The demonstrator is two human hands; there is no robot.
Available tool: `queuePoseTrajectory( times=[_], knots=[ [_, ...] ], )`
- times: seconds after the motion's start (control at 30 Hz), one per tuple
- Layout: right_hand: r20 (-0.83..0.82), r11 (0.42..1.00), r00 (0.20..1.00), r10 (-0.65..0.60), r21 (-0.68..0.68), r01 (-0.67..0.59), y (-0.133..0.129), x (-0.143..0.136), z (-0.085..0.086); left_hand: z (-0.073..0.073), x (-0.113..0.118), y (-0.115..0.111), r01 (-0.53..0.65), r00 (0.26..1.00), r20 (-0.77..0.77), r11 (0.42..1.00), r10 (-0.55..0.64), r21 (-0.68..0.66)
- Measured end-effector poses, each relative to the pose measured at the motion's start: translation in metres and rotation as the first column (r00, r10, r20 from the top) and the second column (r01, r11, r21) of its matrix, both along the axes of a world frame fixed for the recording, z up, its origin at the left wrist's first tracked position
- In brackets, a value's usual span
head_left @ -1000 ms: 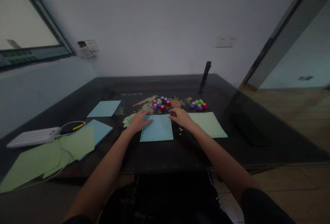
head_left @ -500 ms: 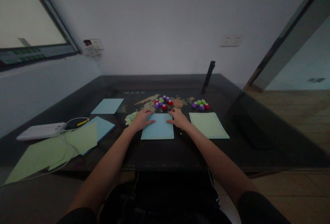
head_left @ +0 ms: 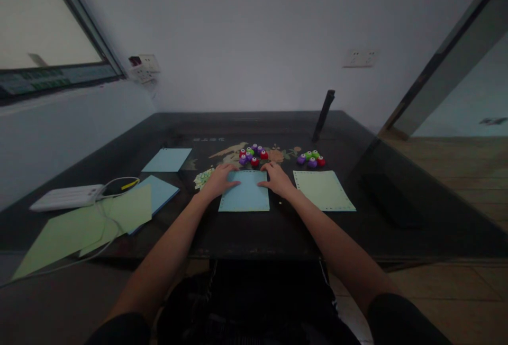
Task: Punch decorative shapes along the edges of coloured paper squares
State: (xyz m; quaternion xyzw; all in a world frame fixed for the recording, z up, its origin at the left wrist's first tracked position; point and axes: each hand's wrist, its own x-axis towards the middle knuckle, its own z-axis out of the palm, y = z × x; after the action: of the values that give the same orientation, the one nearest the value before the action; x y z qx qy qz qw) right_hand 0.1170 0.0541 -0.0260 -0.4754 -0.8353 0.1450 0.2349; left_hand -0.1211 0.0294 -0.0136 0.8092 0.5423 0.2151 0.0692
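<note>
A light blue sheet of paper lies flat on the dark table in front of me. My left hand rests at its upper left edge, thumb stretched over the paper and fingers apart. At the upper right edge lies my right hand, its thumb also reaching inward over the sheet and its fingers spread. Just beyond the sheet sits a cluster of small red, purple and green balls with eye-like white dots. On the right, a pale green sheet has a smaller cluster of such balls behind it.
At the left lie a blue sheet, pale green sheets over blue ones, and a white power strip with a cable. A black upright stick stands at the back right. A dark flat object lies farther right.
The view has tilted slightly, shifting everything a little. Both hands stay on the blue sheet's upper edges, almost unmoved.
</note>
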Motion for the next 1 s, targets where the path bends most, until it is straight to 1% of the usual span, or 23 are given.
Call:
queuePoseTrajectory(
  times=[0.13,0.23,0.33,0.47,0.6,0.67,0.7,0.77,0.83,0.9,1.0],
  knots=[
    [-0.012,1.0,1.0,-0.022,-0.004,0.022,0.001,-0.001,0.0,0.001,0.001,0.001,-0.026,0.996,0.085,1.0,0.025,0.016],
    [-0.016,1.0,1.0,-0.022,-0.01,0.022,0.003,-0.001,-0.001,0.002,0.002,0.001,-0.081,0.982,0.167,0.997,0.083,-0.019],
    [-0.032,1.0,0.999,-0.001,-0.005,0.0,0.005,0.0,-0.003,0.003,0.001,0.002,-0.134,0.97,0.199,0.99,0.14,-0.041],
    [-0.076,1.0,0.997,0.002,0.003,-0.002,0.004,0.002,-0.002,0.004,0.0,0.003,-0.129,0.963,0.236,0.991,0.133,-0.032],
    [-0.187,0.997,0.982,-0.029,-0.08,0.014,0.004,0.002,0.002,0.004,-0.002,0.005,-0.151,0.943,0.292,0.987,0.159,-0.051],
    [-0.287,0.988,0.957,-0.035,-0.152,-0.01,0.005,0.002,0.003,0.004,-0.003,0.006,-0.18,0.919,0.343,0.981,0.194,-0.074],
    [-0.355,0.98,0.935,-0.03,-0.195,-0.043,0.005,0.002,0.004,0.003,-0.004,0.007,-0.189,0.902,0.378,0.978,0.208,-0.088],
    [-0.499,0.948,0.867,-0.02,-0.285,-0.142,0.005,0.003,0.004,0.001,-0.005,0.009,-0.192,0.857,0.462,0.974,0.228,-0.123],
    [-0.599,0.903,0.8,-0.028,-0.358,-0.236,0.005,0.003,0.003,-0.001,-0.007,0.01,-0.176,0.803,0.549,0.972,0.234,-0.157],
    [-0.635,0.868,0.771,-0.04,-0.405,-0.288,0.003,0.003,0.003,-0.003,-0.007,0.012,-0.146,0.749,0.621,0.972,0.231,-0.185],
    [-0.615,0.845,0.787,-0.034,-0.439,-0.306,0.001,0.004,0.004,-0.006,-0.008,0.014,-0.117,0.701,0.677,0.972,0.225,-0.202]
  ],
)
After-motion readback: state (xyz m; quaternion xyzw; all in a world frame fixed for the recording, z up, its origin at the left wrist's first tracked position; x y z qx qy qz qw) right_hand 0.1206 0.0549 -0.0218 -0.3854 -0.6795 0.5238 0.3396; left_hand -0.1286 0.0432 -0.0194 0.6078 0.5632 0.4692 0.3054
